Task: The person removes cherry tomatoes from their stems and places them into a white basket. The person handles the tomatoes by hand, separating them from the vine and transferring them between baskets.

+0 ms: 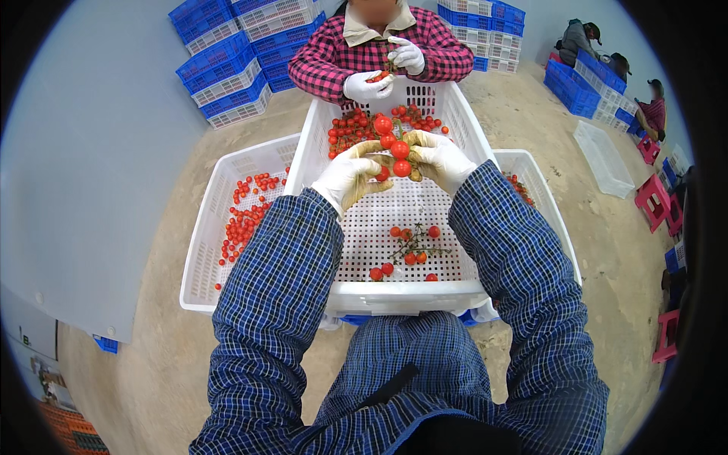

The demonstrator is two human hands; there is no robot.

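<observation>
In white gloves with stained fingers, my left hand (pixel 355 173) and my right hand (pixel 435 158) hold a truss of red cherry tomatoes (pixel 400 149) between them. The truss is raised over a white perforated plastic crate (pixel 364 213). A green stem shows at its top beside my right fingers. One tomato lies between my left thumb and fingers. Below, near the crate's front wall, rest a thin vine stem (pixel 418 247) and several loose tomatoes (pixel 410 258). A heap of cherry tomatoes (pixel 352 128) fills part of the crate's far end.
Across the crate, a person (pixel 381 51) in white gloves holds tomatoes. A lower white crate (pixel 196 250) with loose tomatoes stands left; another white crate (pixel 560 239) with tomatoes stands right. Blue and white crate stacks (pixel 219 62) line the back. Pink stools (pixel 654 199) stand far right.
</observation>
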